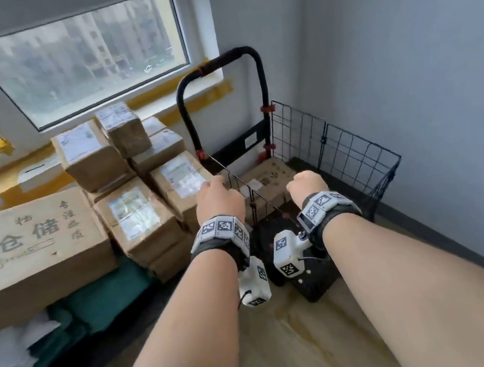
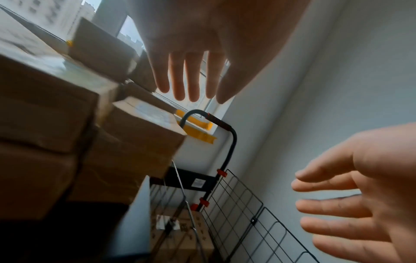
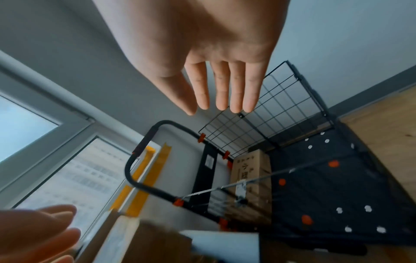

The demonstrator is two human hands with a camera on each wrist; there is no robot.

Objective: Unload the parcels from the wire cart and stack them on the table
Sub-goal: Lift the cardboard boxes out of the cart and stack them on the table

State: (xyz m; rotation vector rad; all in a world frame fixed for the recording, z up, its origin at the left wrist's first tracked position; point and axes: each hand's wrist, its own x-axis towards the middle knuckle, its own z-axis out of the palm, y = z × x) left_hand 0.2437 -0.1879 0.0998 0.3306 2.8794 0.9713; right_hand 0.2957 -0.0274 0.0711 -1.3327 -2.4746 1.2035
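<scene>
- The left hand (image 1: 219, 201) reaches out over the near top edge of the black wire-mesh cart (image 1: 336, 149); in the left wrist view its fingers (image 2: 178, 76) are straight and spread, holding nothing.
- The right hand (image 1: 307, 185) reaches out beside it above the cart's inside, fingers (image 3: 225, 89) likewise straight and released, touching nothing.
- One brown cardboard parcel with dark printing (image 1: 268, 179) lies flat on the cart floor, close against the back panel under the curved black handle (image 1: 216, 70).
- Left of the cart, a stack of brown taped cardboard parcels with white shipping labels (image 1: 135, 181) sits on the worktop below the window (image 1: 81, 59).
- A long brown carton printed with large characters (image 1: 29, 248) lies at the stack's left.
- Each wrist wears a band of black-and-white marker tiles.
</scene>
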